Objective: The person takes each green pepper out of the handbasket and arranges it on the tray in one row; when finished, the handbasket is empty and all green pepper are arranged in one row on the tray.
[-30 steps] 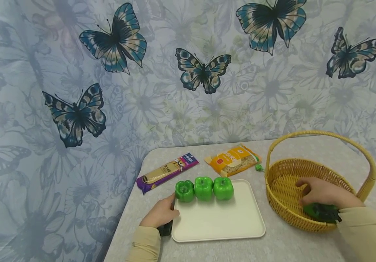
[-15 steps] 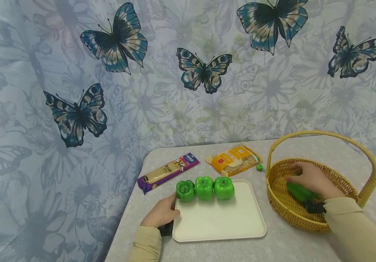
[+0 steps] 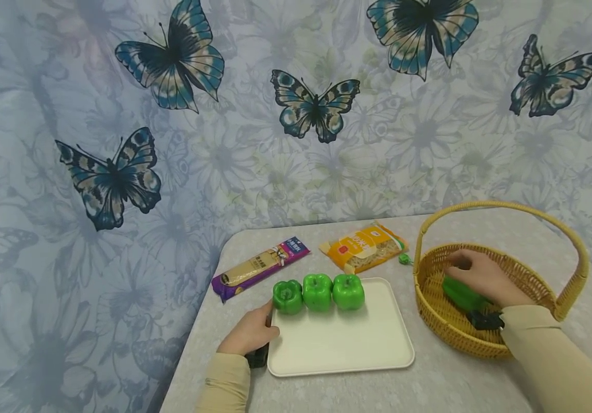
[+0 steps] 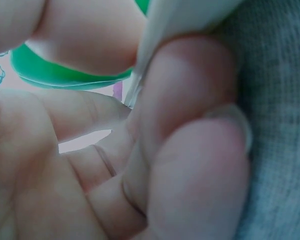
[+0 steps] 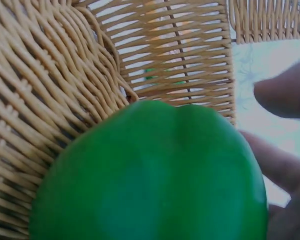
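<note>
My left hand [image 3: 246,331] holds the left rim of a cream tray [image 3: 342,344]. In the left wrist view, the fingers [image 4: 190,90] curl about the tray's pale edge. Three green bell peppers stand in a row along the tray's far side: the left pepper [image 3: 287,297], the middle pepper [image 3: 318,292] and the right pepper [image 3: 349,292]. My right hand [image 3: 487,281] is inside a wicker basket [image 3: 461,344], over another green bell pepper [image 5: 155,175]. The thumb [image 5: 285,92] stands apart from that pepper; one finger [image 5: 272,155] lies against or behind its side. Other fingers are hidden.
The basket's tall handle [image 3: 497,205] arches above the right forearm. Behind the tray lie a purple noodle packet [image 3: 260,269] and an orange food packet [image 3: 364,248]. A small green item [image 3: 404,259] sits beside the basket. A butterfly-patterned wall covering [image 3: 275,172] rises behind the table.
My right hand has moved left and farther in within the basket, and more of the green pepper beneath it shows. The left hand stays at the tray. The head view has shifted slightly.
</note>
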Motion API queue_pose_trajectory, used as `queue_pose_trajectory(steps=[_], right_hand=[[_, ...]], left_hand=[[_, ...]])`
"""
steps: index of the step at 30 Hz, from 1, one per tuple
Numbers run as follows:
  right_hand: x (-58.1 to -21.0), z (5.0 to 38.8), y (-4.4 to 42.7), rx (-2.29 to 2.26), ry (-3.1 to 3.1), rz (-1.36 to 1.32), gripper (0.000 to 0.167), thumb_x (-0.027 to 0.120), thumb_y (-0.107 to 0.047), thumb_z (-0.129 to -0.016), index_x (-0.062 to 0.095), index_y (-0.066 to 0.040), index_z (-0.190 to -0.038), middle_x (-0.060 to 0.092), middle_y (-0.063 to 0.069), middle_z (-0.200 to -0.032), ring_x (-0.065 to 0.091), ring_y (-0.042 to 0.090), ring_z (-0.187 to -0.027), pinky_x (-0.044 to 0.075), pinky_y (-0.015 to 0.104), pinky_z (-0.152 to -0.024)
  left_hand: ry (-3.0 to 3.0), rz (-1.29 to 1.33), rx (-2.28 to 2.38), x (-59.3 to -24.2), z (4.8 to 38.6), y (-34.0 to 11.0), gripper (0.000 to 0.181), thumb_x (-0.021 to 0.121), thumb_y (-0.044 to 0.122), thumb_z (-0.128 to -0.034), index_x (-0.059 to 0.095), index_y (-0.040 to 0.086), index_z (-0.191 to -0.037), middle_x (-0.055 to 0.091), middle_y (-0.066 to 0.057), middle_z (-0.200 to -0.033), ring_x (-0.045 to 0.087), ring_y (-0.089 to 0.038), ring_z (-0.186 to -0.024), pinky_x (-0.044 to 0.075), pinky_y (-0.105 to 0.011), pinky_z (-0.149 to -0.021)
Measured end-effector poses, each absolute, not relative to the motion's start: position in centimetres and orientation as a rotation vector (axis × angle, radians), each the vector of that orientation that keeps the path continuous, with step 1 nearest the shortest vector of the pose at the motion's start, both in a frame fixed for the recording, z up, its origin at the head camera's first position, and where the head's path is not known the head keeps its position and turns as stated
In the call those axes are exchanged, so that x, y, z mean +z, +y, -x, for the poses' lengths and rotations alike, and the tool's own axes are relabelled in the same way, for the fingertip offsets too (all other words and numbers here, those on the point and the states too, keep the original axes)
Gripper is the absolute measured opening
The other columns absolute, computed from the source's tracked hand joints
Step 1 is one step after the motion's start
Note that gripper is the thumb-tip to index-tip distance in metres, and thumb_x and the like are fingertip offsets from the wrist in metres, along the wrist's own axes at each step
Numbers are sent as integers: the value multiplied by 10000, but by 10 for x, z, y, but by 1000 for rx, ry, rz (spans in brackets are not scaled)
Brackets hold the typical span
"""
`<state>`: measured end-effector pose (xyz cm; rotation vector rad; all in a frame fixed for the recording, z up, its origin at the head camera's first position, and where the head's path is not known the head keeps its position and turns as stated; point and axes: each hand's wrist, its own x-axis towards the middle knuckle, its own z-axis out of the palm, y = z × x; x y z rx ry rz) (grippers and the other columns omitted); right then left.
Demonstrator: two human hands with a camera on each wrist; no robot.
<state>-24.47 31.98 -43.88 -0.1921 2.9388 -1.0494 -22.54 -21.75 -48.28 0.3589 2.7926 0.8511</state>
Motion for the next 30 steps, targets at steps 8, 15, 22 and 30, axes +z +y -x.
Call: queue_pose_trajectory(steps=[8,15,22,30], right_hand=[[-438,246,316,-1001,2886,322,612,655,-255,-953,482,16,-1474,465,335,-1450,570,406,-1120,497,436,-758],[-441,242,317,-1079,2927,254,621,727,-363,-946,528,13,-1398,532,344,-1373,557,520,-1178,543,514,-794],[-440,240,313,-1143,2914,225,396,763,-409,-915,648,-67,-1077,655,173,-1112,589,225,-851,494,368,-675],[-440,242,311,-1156,2868,248,418,743,-383,-932,636,-53,-1166,642,192,-1138,597,227,-863,504,368,-680]], left_hand=[[2792,-370,858,-487,224,-218,861,636,144,-840,296,56,-1626,581,-29,-789,517,-187,-672,399,-364,-606],[2782,-369,867,-485,226,-217,871,632,156,-843,281,86,-1637,571,-37,-777,501,-187,-651,386,-364,-587],[2799,-368,840,-486,227,-218,863,641,159,-838,304,68,-1626,603,-30,-820,542,-193,-719,423,-378,-648],[2801,-362,842,-485,228,-218,861,647,159,-835,311,59,-1622,630,-35,-863,559,-193,-750,448,-388,-672]])
